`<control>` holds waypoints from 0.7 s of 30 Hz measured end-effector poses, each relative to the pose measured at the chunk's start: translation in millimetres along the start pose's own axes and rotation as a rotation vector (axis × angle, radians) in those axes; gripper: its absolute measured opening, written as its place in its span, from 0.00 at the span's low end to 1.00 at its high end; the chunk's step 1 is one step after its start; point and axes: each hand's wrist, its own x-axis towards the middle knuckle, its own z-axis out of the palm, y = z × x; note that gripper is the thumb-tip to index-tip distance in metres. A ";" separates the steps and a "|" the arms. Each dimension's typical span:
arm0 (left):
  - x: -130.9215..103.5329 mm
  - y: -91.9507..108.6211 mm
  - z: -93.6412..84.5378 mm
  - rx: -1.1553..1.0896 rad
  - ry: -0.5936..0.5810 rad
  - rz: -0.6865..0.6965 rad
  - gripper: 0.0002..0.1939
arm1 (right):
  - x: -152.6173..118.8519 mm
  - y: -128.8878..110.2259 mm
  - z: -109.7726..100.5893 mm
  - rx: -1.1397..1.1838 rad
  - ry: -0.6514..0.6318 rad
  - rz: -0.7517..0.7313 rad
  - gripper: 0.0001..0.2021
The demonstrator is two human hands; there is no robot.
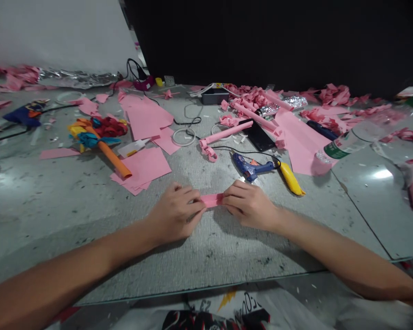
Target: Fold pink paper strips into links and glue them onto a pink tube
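A narrow pink paper strip (pixel 212 200) is stretched between my two hands, just above or on the grey table near its front. My left hand (pixel 179 211) pinches the strip's left end between thumb and fingers. The right end is gripped by my right hand (pixel 246 204), its fingers bent over the paper. Only the middle of the strip shows; both ends are hidden by fingers. Beyond my right hand lies a blue glue gun (pixel 251 167), with a yellow-handled cutter (pixel 291 178) beside it.
Pink sheets (pixel 146 169) and an orange paper tube (pixel 113 158) with colourful paper lie at the left. Farther back are a black phone (pixel 258 135), a rolled pink tube (pixel 230 132) and crumpled pink paper. A plastic bottle (pixel 346 144) lies at the right.
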 end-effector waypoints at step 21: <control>2.0 -3.1 8.1 -0.061 -0.013 -0.146 0.11 | -5.1 -5.5 2.0 -0.118 -0.067 0.050 0.13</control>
